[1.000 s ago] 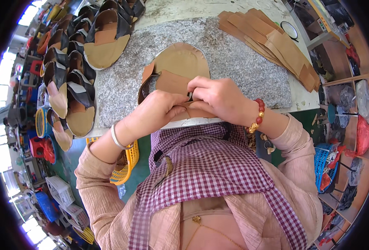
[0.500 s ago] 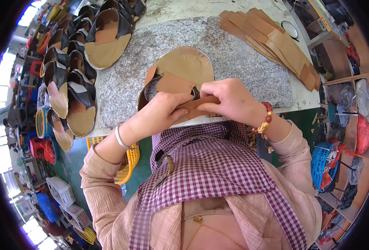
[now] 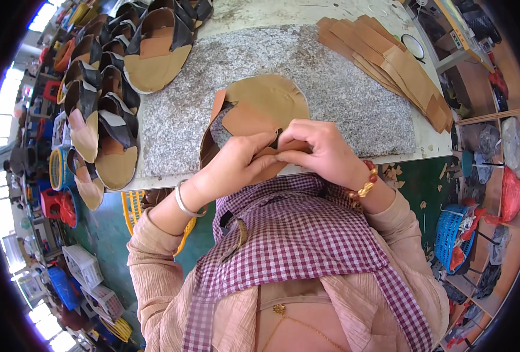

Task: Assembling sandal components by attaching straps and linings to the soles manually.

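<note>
At the counter (image 3: 260,13), left hand (image 3: 236,161) and right hand (image 3: 321,146) pinch the shoe piece (image 3: 266,97), seemingly folding its edge; next calls for even pressure.

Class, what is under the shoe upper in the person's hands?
The grey speckled slab shows around the shoe upper and through its opening. What lies directly beneath the rest is covered; the left hand and right hand hide part of its near edge.
</note>
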`<state>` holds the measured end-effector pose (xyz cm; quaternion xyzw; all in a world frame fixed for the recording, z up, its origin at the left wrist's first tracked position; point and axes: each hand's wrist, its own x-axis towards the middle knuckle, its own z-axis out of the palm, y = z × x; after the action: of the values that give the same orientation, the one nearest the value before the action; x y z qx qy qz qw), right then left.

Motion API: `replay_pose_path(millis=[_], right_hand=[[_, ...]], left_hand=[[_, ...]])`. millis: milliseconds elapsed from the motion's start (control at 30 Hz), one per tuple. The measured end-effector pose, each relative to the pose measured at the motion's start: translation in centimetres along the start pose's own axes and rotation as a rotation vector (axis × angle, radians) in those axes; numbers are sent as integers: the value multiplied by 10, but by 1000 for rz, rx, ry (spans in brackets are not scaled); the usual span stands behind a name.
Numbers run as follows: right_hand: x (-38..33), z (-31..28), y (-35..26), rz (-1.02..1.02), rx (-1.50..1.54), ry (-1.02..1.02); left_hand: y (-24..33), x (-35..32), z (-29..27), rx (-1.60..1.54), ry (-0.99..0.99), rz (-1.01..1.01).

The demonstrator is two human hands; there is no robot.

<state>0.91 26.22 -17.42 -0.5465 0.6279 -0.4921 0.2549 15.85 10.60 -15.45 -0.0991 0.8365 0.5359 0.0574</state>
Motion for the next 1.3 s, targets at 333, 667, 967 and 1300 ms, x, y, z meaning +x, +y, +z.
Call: replay_pose_path(millis=[333,667,967,1300], right_hand=[[-5,13,6,180,-1,255],[40,40,14,107,444,957],[55,8,25,266,958,673],[109,-31,9,-166,278,591]], left_hand=[[-7,-4,4,-18,37,14],[-6,16,-4,-7,262,153],[18,-11,-7,128,134,24],[41,-18,-91,482,356,431]])
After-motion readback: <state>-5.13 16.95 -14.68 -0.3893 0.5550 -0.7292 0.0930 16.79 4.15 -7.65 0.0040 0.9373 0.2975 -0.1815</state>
